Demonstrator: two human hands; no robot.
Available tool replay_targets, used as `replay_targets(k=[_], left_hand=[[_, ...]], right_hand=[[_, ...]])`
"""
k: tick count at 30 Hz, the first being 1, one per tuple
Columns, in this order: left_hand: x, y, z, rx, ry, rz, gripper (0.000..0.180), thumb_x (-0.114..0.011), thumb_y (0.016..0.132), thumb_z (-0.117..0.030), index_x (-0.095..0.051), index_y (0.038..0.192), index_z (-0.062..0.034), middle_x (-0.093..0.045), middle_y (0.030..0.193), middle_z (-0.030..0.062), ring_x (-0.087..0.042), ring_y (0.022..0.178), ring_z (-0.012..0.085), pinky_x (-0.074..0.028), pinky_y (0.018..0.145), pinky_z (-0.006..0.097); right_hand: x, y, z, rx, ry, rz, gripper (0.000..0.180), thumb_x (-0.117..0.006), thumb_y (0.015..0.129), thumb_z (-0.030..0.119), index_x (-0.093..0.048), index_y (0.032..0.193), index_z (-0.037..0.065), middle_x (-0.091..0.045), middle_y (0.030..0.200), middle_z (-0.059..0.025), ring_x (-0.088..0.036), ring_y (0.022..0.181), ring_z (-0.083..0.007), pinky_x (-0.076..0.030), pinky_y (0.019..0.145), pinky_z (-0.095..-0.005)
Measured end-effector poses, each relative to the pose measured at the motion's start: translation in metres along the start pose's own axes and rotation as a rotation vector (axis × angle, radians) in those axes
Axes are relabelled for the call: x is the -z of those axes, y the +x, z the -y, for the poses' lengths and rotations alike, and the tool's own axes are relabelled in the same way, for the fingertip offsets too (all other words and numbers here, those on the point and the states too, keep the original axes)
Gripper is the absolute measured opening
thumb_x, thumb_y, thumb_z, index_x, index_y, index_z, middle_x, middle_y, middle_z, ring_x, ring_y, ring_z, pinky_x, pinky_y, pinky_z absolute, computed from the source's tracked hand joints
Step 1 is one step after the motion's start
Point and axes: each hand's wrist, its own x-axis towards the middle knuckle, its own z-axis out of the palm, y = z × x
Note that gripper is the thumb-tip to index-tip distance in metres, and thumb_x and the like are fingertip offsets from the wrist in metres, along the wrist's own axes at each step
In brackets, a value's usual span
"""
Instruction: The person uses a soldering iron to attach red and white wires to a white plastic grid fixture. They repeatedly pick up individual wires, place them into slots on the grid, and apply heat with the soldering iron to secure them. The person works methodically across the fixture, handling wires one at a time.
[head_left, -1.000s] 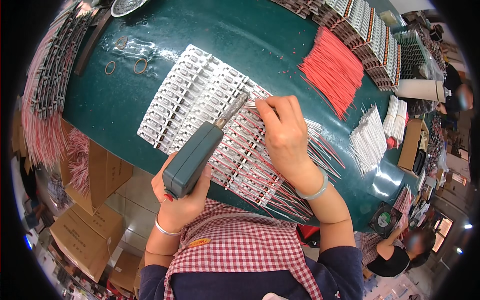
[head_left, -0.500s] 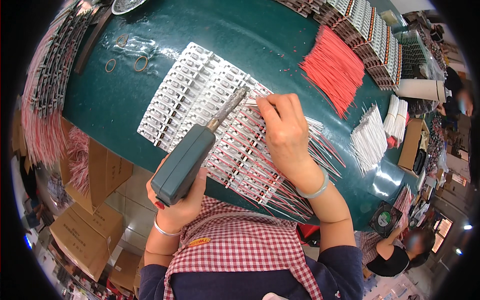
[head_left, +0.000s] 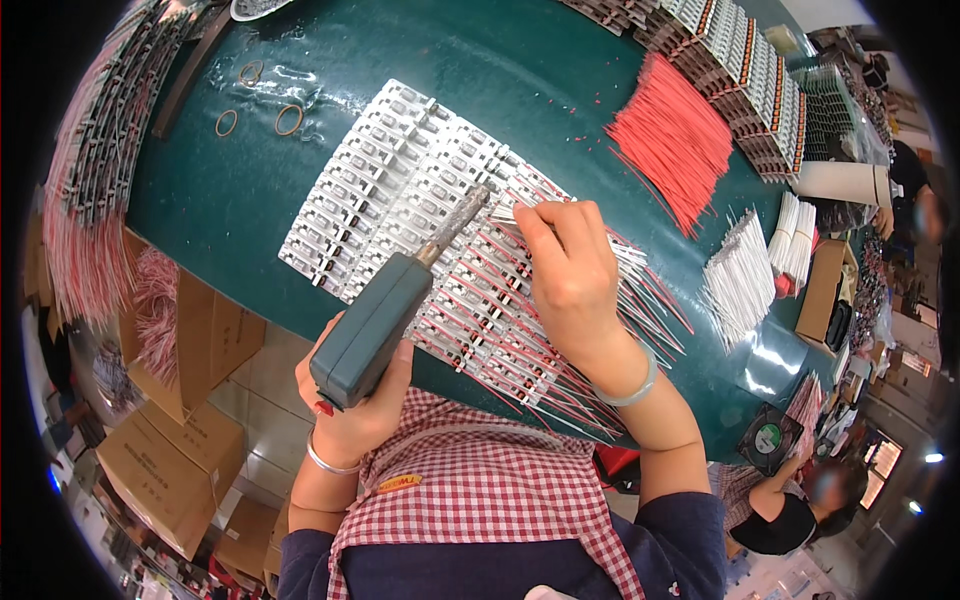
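Note:
My left hand (head_left: 352,415) is wrapped round a dark green soldering gun (head_left: 368,325), its metal tip slanting up to the right. The tip hovers over or touches the far part of a panel of white plastic connector parts (head_left: 365,190) laid out in rows; I cannot tell which. Close to that tip, my right hand (head_left: 575,275) pinches the ends of a few white wires (head_left: 506,214). Red and white wires (head_left: 480,300) lie across the right-hand rows and trail off toward the right and the front edge, partly under my right hand and wrist.
Red wires (head_left: 675,140) are heaped at the back right, with white wires (head_left: 738,275) nearer. Stacked panels (head_left: 740,80) line the far right; more wired panels (head_left: 110,150) stand left. Rubber bands (head_left: 289,120) lie back left. Cardboard boxes (head_left: 170,480) sit below; a co-worker (head_left: 790,500) is at right.
The soldering gun's tip has drawn slightly down and left. My right hand has dropped a little, still pinching the white wires.

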Motion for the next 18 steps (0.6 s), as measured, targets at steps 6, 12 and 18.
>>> replay_targets(k=[6, 12, 18], left_hand=[[-0.0001, 0.0024, -0.0041, 0.037, -0.011, 0.05, 0.02, -0.071, 0.075, 0.006, -0.068, 0.094, 0.0062, -0.067, 0.089, 0.0112, -0.064, 0.071, 0.0157, -0.051, 0.064, 0.026], [-0.0033, 0.0026, -0.0045, 0.069, -0.026, 0.044, 0.018, -0.072, 0.075, 0.006, -0.067, 0.092, 0.0042, -0.065, 0.084, 0.0077, -0.06, 0.067, 0.013, -0.048, 0.06, 0.025], [-0.0022, 0.0038, -0.004, 0.003, 0.035, 0.054, 0.016, -0.072, 0.074, 0.006, -0.067, 0.09, 0.004, -0.063, 0.081, 0.0076, -0.06, 0.065, 0.0143, -0.047, 0.059, 0.025]], right_hand=[[-0.0026, 0.0015, 0.0005, 0.005, -0.006, 0.018, 0.035, -0.063, 0.067, -0.004, -0.062, 0.102, -0.007, -0.056, 0.093, -0.0139, -0.054, 0.084, -0.0284, -0.049, 0.07, -0.0365], [-0.0039, 0.0025, 0.0007, 0.017, -0.033, 0.023, 0.035, -0.062, 0.067, -0.005, -0.062, 0.102, -0.008, -0.055, 0.092, -0.0143, -0.053, 0.083, -0.0286, -0.049, 0.069, -0.0364], [-0.0037, 0.0039, 0.0015, 0.025, -0.045, 0.03, 0.033, -0.062, 0.067, -0.004, -0.062, 0.1, -0.009, -0.055, 0.09, -0.0149, -0.053, 0.082, -0.0286, -0.049, 0.069, -0.0361]])
